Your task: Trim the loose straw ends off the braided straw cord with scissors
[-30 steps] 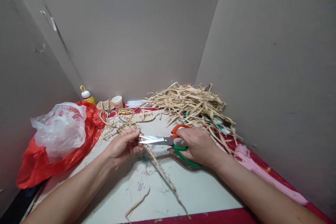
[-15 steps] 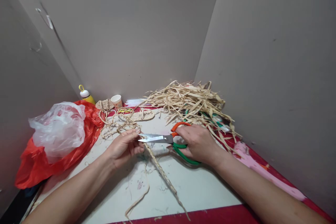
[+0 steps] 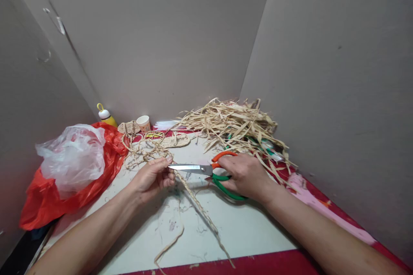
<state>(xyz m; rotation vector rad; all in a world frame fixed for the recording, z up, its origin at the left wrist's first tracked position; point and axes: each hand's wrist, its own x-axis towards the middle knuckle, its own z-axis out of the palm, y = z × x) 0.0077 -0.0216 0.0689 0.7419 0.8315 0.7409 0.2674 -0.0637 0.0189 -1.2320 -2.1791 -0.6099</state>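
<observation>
My right hand (image 3: 242,177) grips scissors (image 3: 206,169) with one orange and one green handle loop. Their blades are closed together and point left, the tips at the fingers of my left hand (image 3: 155,176). Between its thumb and fingers the left hand pinches a straw braid (image 3: 195,202). From there the braid slants down towards the table's front edge and ends in a thin tail. The blades lie across the braid near the pinch; whether they touch it I cannot tell. A loose straw strand (image 3: 172,242) lies left of the braid.
Dried straw (image 3: 230,124) is heaped at the back right. Behind my left hand lie tangled braided cord (image 3: 145,151) and a woven sole (image 3: 176,140). A paper cup (image 3: 143,123), a yellow bottle (image 3: 108,118) and a red plastic bag (image 3: 41,200) stand left; pink cloth (image 3: 325,206) lies right.
The scissor blades have swung from slightly apart to closed. Both hands have stayed nearly in place, and the braid still hangs from the left hand's fingers.
</observation>
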